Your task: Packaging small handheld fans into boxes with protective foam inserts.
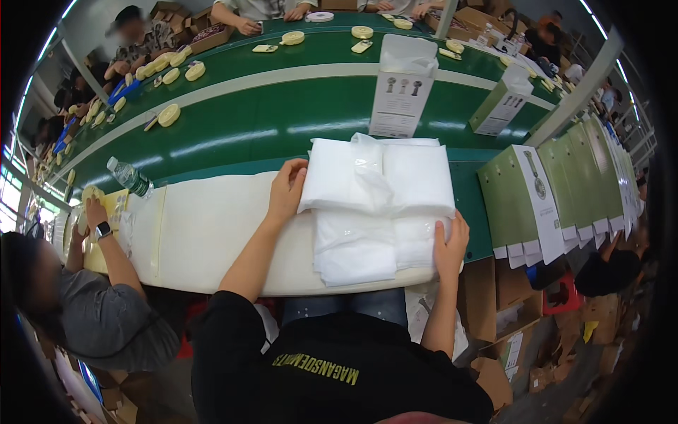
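Plainly, print marks boxes (397, 109) past the worktop's (212, 233) far edge. Unclenched, left hand (287, 189) and right hand (452, 244) touch white bags (420, 180).

Shirt (395, 360) lettering (316, 369), seemingly illegible carton (402, 85) print (393, 110)

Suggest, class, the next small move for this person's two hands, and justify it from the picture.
Probably a gentle press inward to square the pile: the left hand and right hand sit at opposite sides of the white packets, whose stacked edges look uneven.
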`<state>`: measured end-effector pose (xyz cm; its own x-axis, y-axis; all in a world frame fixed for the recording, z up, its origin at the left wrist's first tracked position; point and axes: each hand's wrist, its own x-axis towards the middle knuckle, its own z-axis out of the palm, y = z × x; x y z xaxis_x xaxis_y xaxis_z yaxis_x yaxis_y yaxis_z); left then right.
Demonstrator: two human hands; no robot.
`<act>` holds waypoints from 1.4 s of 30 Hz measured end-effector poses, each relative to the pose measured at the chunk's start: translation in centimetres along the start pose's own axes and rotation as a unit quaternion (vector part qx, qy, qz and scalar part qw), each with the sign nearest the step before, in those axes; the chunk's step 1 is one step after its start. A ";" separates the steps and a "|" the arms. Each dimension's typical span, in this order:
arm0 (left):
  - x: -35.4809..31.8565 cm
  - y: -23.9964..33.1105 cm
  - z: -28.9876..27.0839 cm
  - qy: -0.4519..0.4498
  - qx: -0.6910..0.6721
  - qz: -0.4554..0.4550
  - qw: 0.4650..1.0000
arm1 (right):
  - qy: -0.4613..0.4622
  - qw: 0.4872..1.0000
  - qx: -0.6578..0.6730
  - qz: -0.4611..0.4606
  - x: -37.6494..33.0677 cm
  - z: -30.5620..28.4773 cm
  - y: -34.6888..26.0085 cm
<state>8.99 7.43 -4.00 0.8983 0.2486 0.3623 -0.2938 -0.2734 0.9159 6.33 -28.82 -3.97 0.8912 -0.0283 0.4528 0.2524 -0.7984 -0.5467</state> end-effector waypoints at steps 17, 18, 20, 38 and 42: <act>-2.6 1.5 -2.6 -0.119 0.037 -0.092 0.988 | 0.017 1.000 -0.011 0.022 -0.5 0.6 0.1; -2.7 1.5 -2.6 -0.119 0.036 -0.094 0.988 | 0.019 0.999 -0.008 0.024 -0.5 0.6 0.1; -2.8 1.4 -2.5 -0.135 0.046 -0.084 0.986 | 0.019 0.999 -0.005 0.033 -0.5 0.5 -0.3; -3.1 2.0 -3.3 -0.206 0.061 -0.063 0.975 | 0.028 0.999 0.007 0.027 -0.6 0.5 -0.5; -3.3 1.9 -3.2 -0.208 0.094 -0.039 0.973 | 0.031 0.999 0.004 0.029 -0.7 0.4 -0.6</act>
<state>4.41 9.02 -2.91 0.9816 -0.1110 0.1555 -0.1890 -0.4427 0.8766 5.71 -28.09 -4.32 0.8795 -0.1114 0.4626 0.2044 -0.7895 -0.5788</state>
